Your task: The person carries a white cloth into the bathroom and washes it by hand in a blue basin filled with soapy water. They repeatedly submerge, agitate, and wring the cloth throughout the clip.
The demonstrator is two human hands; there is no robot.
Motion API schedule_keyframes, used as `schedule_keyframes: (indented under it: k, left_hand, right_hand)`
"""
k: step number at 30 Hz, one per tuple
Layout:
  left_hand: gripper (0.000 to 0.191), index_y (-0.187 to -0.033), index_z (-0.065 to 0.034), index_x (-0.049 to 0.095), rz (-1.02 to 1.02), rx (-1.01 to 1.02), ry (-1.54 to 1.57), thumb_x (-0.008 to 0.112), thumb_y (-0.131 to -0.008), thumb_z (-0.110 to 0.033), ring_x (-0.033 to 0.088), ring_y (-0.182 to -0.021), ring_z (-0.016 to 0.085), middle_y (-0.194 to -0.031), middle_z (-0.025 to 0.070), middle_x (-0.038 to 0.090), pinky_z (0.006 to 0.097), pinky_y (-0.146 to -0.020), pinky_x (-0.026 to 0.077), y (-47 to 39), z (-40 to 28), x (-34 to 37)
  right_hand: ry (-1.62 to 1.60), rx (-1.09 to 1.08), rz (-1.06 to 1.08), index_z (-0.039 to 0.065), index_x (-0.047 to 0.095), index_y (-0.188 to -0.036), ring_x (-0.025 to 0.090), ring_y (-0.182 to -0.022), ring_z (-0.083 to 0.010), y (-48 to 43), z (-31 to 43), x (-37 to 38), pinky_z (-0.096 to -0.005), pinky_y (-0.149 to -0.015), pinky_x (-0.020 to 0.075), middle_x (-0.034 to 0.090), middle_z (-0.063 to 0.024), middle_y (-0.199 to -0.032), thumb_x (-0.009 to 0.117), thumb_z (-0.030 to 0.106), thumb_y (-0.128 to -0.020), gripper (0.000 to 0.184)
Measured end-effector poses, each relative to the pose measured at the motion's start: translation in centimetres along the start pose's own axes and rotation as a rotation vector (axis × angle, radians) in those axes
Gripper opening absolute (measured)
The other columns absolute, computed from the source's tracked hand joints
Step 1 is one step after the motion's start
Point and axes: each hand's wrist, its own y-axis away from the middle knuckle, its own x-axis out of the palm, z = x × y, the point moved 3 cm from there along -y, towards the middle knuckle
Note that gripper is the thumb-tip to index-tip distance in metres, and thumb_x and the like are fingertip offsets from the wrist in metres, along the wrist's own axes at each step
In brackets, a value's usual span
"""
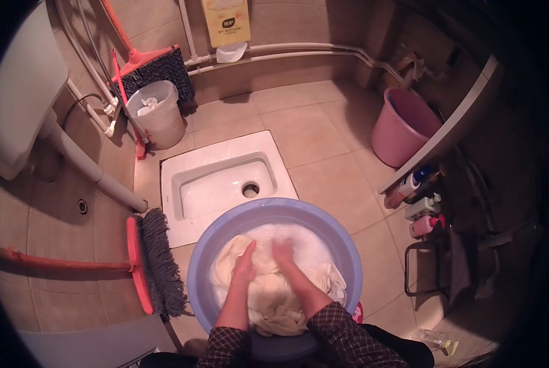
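Note:
A round blue plastic basin (201,276) holds cream-colored wet cloth (269,294) and white soap suds (309,244). My left hand (244,267) lies against the cloth at its upper left, thumb side up; whether its fingers grip any fabric is unclear. My right hand (282,252), blurred, is over the suds and the cloth's upper edge, to the right of my left hand. A paler piece of cloth (336,283) rests along the basin's right inner side. Both forearms reach in over the near rim.
A white squat toilet (219,184) adjoins the basin's far side. A grey mop head (161,267) stands at left. Beyond are a waste bin (164,119), a broom (159,66) and a pink bucket (398,129). Pump bottles (424,209) and a black metal frame (407,271) are at right.

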Motion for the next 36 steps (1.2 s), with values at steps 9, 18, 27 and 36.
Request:
schedule_keyframes:
  k: [9,18,27,36]
  left_hand:
    - [0.037,-0.099,-0.002,0.054,0.589,0.15,0.589,0.05,-0.081,-0.034,0.054,-0.075,0.02,-0.087,0.0084,0.056,0.0307,-0.067,0.046,2.6,1.5,-0.4]
    - [0.035,-0.106,-0.0025,0.053,0.016,0.152,0.189,0.051,-0.081,-0.028,0.055,-0.079,0.017,-0.09,0.0071,0.057,0.0318,-0.07,0.046,1.9,-0.5,-0.1]
    - [0.041,-0.09,-0.0044,0.057,-0.092,0.159,0.008,0.067,-0.07,-0.038,0.047,-0.06,0.009,-0.071,0.0011,0.053,0.0211,-0.051,0.037,1.3,-0.7,-0.8]
    - [0.029,-0.069,-0.0116,0.052,0.193,-0.042,0.316,0.059,-0.072,-0.04,0.038,-0.05,0.01,-0.058,-0.0006,0.044,0.025,-0.048,0.031,4.5,-2.0,1.0]
  right_hand:
    - [0.399,-0.647,-0.101,0.01,0.057,-0.076,0.055,-0.079,-0.0294,13.2,13.3,-1.5,-0.0402,-0.07,0.044,0.057,-0.012,-0.076,0.057,0.03,-0.072,0.021]
    - [0.296,-0.229,-0.162,0.008,0.058,-0.087,0.056,-0.087,-0.0336,0.6,7.0,-3.5,-0.0464,-0.068,0.0438,0.057,-0.0194,-0.093,0.05,0.043,-0.077,0.037]
    - [0.52,-0.22,0.379,0.001,0.059,-0.088,0.056,-0.083,-0.0326,2.1,3.5,-0.8,-0.0414,-0.073,0.0437,0.058,-0.0191,-0.088,0.042,0.034,-0.081,0.037]
    - [-0.103,-0.535,-0.031,0.005,0.05,-0.064,0.053,-0.062,-0.0328,9.7,8.7,-1.2,-0.0407,-0.057,0.0415,0.052,-0.016,-0.061,0.051,0.017,-0.073,0.014]
